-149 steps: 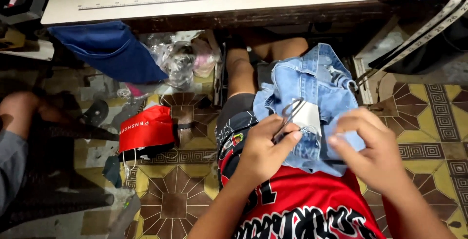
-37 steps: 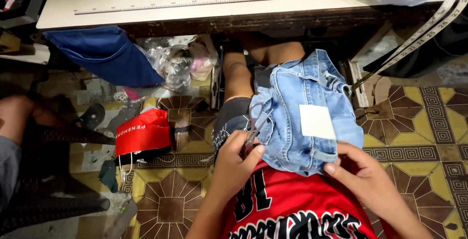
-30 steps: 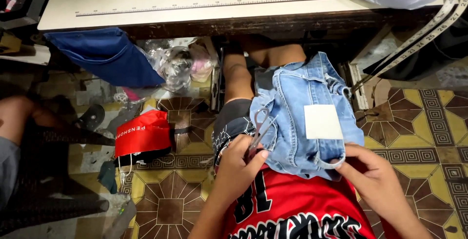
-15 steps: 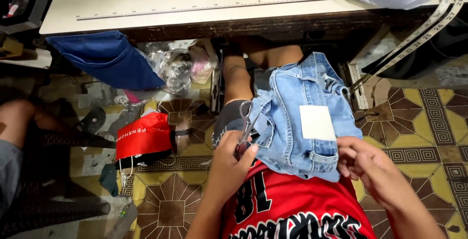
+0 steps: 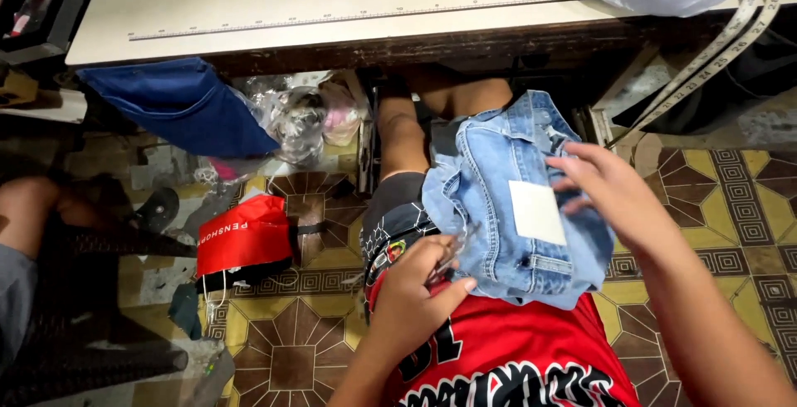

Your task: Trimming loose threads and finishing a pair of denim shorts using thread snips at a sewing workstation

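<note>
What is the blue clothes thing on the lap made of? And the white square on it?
The light blue folded garment looks like washed denim: faded weave, raised stitched seams. The white square patch looks like smooth, matte fabric or paper; which one is unclear. The right hand touches the garment.

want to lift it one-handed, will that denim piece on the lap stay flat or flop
The denim piece will probably flop: it already lies in folds and drapes over the lap. It is unlikely to slip, being coarse cloth. The white patch looks flat and may stiffen that spot.

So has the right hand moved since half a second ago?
Yes. The right hand has risen from the denim garment's lower hem to beside its white patch.
</note>
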